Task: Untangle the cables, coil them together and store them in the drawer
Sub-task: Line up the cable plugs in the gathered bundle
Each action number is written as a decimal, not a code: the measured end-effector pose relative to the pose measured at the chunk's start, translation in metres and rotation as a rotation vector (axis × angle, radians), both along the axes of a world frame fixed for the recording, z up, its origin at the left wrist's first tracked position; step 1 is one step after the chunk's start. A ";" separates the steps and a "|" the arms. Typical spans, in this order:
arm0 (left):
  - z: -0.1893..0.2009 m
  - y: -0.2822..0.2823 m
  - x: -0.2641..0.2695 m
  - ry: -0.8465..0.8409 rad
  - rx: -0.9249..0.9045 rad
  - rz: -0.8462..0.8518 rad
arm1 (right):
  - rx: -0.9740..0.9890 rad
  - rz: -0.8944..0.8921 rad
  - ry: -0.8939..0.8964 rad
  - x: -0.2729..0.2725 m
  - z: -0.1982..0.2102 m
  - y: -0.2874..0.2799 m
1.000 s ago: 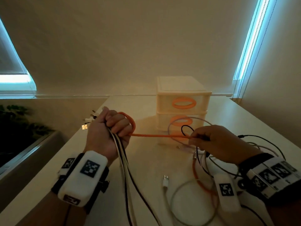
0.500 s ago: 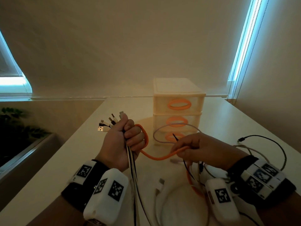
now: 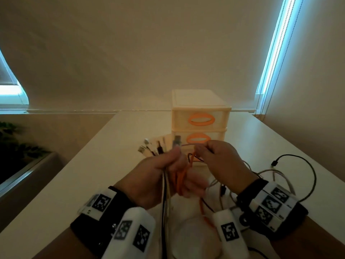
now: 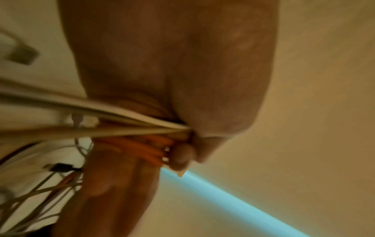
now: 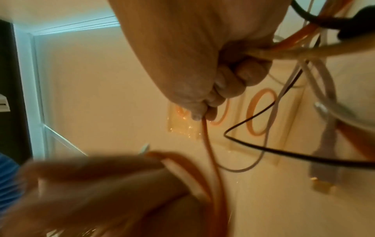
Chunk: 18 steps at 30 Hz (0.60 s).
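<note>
My left hand [image 3: 164, 176] grips a bundle of cables [image 3: 165, 193] in white, black and orange, with several plug ends [image 3: 149, 148] fanning out above the fist. In the left wrist view the white strands [image 4: 101, 112] and the orange cable [image 4: 148, 147] run into the closed fingers. My right hand [image 3: 218, 161] sits right beside it and pinches the orange cable [image 5: 209, 144] near the fingertips, with other strands passing through its palm. The cream drawer unit [image 3: 200, 128] with orange handles stands just behind both hands, drawers closed.
Loose black and white cables [image 3: 291, 171] lie on the white table [image 3: 104, 165] at the right, one black plug [image 3: 274, 162] pointing left. The table's left edge drops toward a dark planter [image 3: 16, 152]. Wall and blinds stand behind.
My hands have come together: the right hand brought the orange cable up to the left fist, so the slack loop between them is gone. The left hand rose and shifted right.
</note>
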<state>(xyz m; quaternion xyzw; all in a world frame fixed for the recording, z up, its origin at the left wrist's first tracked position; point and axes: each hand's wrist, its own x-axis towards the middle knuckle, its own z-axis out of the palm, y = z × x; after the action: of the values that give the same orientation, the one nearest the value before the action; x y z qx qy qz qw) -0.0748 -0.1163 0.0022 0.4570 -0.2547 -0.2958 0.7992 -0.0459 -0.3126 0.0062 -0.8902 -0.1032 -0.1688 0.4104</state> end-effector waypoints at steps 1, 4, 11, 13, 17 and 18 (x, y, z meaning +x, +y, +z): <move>-0.002 -0.004 -0.001 -0.031 0.065 -0.008 | 0.045 0.017 -0.022 -0.004 0.001 0.004; -0.004 -0.006 0.000 0.025 0.096 0.095 | 0.143 0.156 -0.054 -0.018 0.007 0.013; 0.001 0.002 0.011 0.258 -0.253 0.443 | -0.067 0.505 0.158 -0.028 0.007 0.003; 0.003 0.004 0.013 0.345 -0.380 0.532 | -0.136 0.504 0.226 -0.025 0.000 0.001; -0.001 0.012 0.020 0.394 -0.448 0.543 | -0.262 0.341 0.161 -0.013 -0.007 -0.009; -0.003 0.013 0.021 0.392 -0.435 0.544 | -0.278 0.352 0.142 -0.012 -0.006 -0.012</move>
<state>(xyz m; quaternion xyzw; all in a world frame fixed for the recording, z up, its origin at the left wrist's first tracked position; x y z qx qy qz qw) -0.0535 -0.1033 -0.0007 0.2627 -0.0236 -0.0941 0.9600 -0.0584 -0.3243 -0.0002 -0.9161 -0.2500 -0.0159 0.3131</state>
